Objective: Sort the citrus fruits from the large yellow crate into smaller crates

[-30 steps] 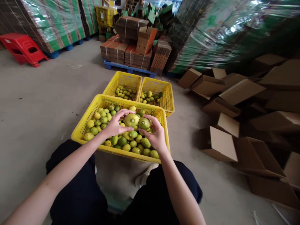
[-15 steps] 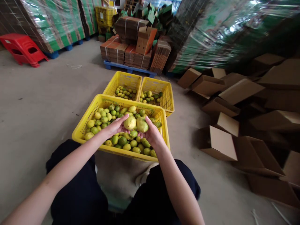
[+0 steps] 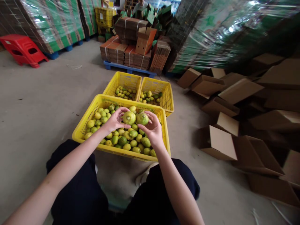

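Over the large yellow crate (image 3: 87,107), my left hand (image 3: 114,121) grips a yellow-green lemon (image 3: 129,118) between thumb and fingers. My right hand (image 3: 153,128) grips a greener lemon (image 3: 142,119) close beside it, stem end facing me. Below both hands the crate is filled with many loose lemons (image 3: 133,133), from yellow to dark green. Behind it stand two smaller yellow crates, a left one (image 3: 111,82) and a right one (image 3: 167,93), each with a layer of lemons on its bottom.
Open cardboard boxes (image 3: 222,142) are heaped on the floor to the right. A blue pallet (image 3: 128,70) of flattened cartons (image 3: 117,51) stands behind the crates. At the far left is a red stool (image 3: 23,50). Wrapped stacks (image 3: 53,25) flank the back.
Both hands have turned the lemons in their grip, so the ends now face me. My fingers have moved up over the tops, with the thumbs lower.
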`<state>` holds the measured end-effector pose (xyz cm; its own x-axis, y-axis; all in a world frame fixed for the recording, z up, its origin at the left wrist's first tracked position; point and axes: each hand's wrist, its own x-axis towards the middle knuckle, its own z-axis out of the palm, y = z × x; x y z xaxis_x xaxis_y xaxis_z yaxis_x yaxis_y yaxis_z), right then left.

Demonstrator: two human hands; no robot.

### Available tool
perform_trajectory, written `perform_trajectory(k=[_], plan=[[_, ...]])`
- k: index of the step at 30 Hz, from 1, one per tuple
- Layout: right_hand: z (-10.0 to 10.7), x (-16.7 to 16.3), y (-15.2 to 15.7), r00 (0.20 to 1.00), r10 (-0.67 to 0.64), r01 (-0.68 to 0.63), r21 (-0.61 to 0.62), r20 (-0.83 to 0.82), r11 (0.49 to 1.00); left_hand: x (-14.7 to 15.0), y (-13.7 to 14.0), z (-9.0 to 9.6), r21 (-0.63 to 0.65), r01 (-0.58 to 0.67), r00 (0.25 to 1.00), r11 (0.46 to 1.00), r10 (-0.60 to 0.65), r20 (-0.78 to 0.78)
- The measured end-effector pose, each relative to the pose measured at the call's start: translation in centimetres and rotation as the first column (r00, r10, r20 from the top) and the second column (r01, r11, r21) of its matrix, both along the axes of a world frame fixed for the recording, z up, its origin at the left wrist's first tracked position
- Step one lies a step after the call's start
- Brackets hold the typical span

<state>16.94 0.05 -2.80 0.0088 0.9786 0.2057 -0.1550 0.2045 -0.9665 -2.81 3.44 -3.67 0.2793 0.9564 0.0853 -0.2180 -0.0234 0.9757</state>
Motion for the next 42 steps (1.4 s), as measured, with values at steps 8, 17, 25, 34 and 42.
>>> perform_trajectory(k=[8, 17, 25, 34, 42], plan=[[-1.6, -1.1, 0.0, 0.999, 0.005, 0.002, -0.140, 0.049, 0.990, 0.4, 0.0, -0.4, -0.076, 0.004, 0.984, 0.997, -0.017, -0.178], [-4.1, -3.1, 0.7, 0.952, 0.041, -0.219, -0.582, -0.303, 0.783, 1.1, -0.9, -2.0, 0.015, 0.062, 0.933, 0.998, -0.053, -0.357], [-1.3, -1.7, -0.2, 0.754, 0.272, -0.557, -0.362, -0.598, 0.748, -0.1, -0.4, -0.9, -0.182, 0.101, 0.919, 0.978, -0.162, -0.360], [-0.6, -1.8, -0.8, 0.809, 0.191, -0.444, -0.364, -0.556, 0.819, 0.6, -0.7, -1.1, 0.006, 0.164, 0.969, 0.986, -0.160, -0.186], [-1.0, -0.9, 0.4, 0.963, -0.241, 0.256, -0.123, 0.124, 0.959, 0.7, -1.1, -0.5, 0.214, -0.147, 0.934, 0.966, 0.207, -0.292]])
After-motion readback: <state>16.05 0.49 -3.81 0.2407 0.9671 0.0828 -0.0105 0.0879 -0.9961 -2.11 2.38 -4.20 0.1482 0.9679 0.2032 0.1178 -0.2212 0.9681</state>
